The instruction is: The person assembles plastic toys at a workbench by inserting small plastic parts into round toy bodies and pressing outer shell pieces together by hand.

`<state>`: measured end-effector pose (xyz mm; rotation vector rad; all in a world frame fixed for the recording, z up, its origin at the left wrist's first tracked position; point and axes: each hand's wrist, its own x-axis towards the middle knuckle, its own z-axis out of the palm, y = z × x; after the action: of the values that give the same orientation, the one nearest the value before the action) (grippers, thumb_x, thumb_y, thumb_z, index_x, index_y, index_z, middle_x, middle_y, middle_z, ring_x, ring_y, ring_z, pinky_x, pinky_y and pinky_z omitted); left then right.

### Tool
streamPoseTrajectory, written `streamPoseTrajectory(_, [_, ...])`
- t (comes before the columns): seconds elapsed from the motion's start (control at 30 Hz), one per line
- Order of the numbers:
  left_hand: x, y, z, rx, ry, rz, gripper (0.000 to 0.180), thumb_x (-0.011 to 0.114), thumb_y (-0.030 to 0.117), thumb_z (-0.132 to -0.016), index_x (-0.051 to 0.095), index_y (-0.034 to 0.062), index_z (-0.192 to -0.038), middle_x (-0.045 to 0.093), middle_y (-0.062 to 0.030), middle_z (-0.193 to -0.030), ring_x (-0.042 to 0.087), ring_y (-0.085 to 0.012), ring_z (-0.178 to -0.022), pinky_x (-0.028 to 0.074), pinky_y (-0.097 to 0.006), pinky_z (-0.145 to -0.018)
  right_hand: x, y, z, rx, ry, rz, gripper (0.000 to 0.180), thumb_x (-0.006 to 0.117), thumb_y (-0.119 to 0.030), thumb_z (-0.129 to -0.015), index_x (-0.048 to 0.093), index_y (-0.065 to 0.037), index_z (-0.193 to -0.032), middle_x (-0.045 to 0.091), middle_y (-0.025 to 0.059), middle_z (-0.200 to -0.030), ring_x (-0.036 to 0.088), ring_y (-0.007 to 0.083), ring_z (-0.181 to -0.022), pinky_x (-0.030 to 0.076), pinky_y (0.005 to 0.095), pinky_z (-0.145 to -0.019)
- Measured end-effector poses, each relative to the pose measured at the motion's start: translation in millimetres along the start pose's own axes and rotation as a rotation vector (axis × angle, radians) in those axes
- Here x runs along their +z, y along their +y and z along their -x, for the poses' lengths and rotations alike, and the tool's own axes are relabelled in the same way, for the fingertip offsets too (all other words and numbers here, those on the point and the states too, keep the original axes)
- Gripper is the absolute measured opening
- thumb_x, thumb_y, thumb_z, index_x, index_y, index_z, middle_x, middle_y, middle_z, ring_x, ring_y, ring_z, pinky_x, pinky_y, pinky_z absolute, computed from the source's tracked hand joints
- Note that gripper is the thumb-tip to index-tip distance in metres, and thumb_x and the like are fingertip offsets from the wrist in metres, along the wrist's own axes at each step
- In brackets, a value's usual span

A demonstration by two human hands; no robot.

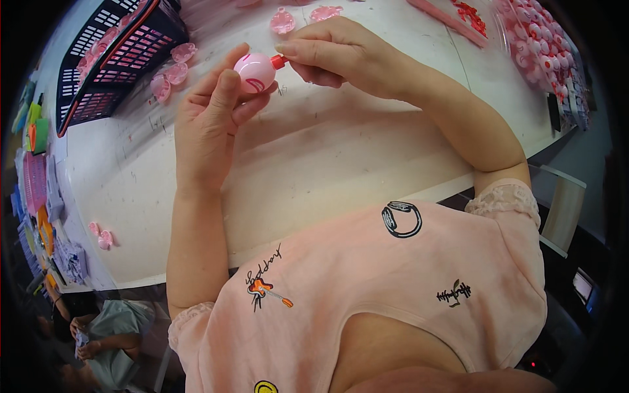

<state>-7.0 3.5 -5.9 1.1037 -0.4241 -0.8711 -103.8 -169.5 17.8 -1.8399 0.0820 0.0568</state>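
My left hand [219, 98] grips a round pink plastic ball [255, 72] with darker pink curved marks, thumb on the near side and fingers around it. On the ball's right side sits a small red piece [279, 62], like a plug or cap. My right hand [327, 56] pinches this red piece between thumb and forefinger, its other fingers curled. Both hands are held over the white table, at its far middle. Whether the red piece is fully seated in the ball cannot be made out.
A dark blue basket [105, 92] of pink pieces stands at far left, with translucent pink shells [177, 73] beside it. Pink parts [103, 237] lie near left. At far right are many pink balls [537, 46] and small red pieces [470, 18]. Another person [114, 334] sits at lower left.
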Motion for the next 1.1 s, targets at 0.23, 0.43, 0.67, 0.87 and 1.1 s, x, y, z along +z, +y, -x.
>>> streamPoseTrajectory(0.23, [-8,2,0,-0.036,-0.058,0.023,0.038,0.055,0.018,-0.085,0.047,-0.0028,-0.116,0.060,-0.0123,-0.097,0.062,-0.0217,-0.084,0.053,-0.028,-0.074,10,5,-1,-0.176,0.200,0.142,0.027,0.049,-0.028,-0.087,0.054,-0.005,-0.073,0.046,0.0035,-0.055,0.044,0.0132,-0.050,0.037,0.0259,-0.048])
streamPoseTrajectory(0.43, [-3,6,2,0.025,-0.067,0.023,0.036,0.056,0.012,-0.084,0.048,-0.0013,-0.116,0.058,-0.0128,-0.101,0.062,-0.0214,-0.086,0.052,-0.030,-0.076,8,20,-4,-0.724,0.426,0.676,0.012,0.060,-0.021,-0.080,0.056,-0.009,-0.081,0.054,0.0040,-0.062,0.051,0.0206,-0.051,0.041,0.0301,-0.046])
streamPoseTrajectory(0.67, [-4,1,-1,0.208,-0.057,-0.052,0.040,0.060,0.002,-0.078,0.049,-0.0011,-0.116,0.054,-0.0149,-0.111,0.058,-0.0212,-0.094,0.050,-0.033,-0.082,5,10,-1,-0.510,0.291,0.572,0.016,0.058,-0.023,-0.082,0.055,-0.009,-0.075,0.053,0.0047,-0.059,0.050,0.0200,-0.051,0.041,0.0304,-0.047])
streamPoseTrajectory(0.87, [-3,-2,-2,0.220,-0.035,-0.040,0.038,0.061,0.001,-0.076,0.051,-0.0018,-0.113,0.055,-0.0149,-0.110,0.057,-0.0196,-0.096,0.049,-0.032,-0.082,6,17,-4,-0.571,0.321,0.586,0.020,0.057,-0.022,-0.082,0.052,-0.008,-0.070,0.048,0.0056,-0.055,0.048,0.0205,-0.049,0.039,0.0318,-0.046])
streamPoseTrajectory(1.1, [-2,2,1,0.144,0.008,-0.146,0.035,0.062,0.000,-0.074,0.054,-0.0063,-0.108,0.057,-0.0123,-0.104,0.057,-0.0184,-0.092,0.048,-0.028,-0.081,8,17,-5,-0.752,0.295,0.671,0.006,0.053,-0.008,-0.077,0.047,-0.007,-0.074,0.051,0.0103,-0.065,0.053,0.0284,-0.058,0.043,0.0360,-0.052])
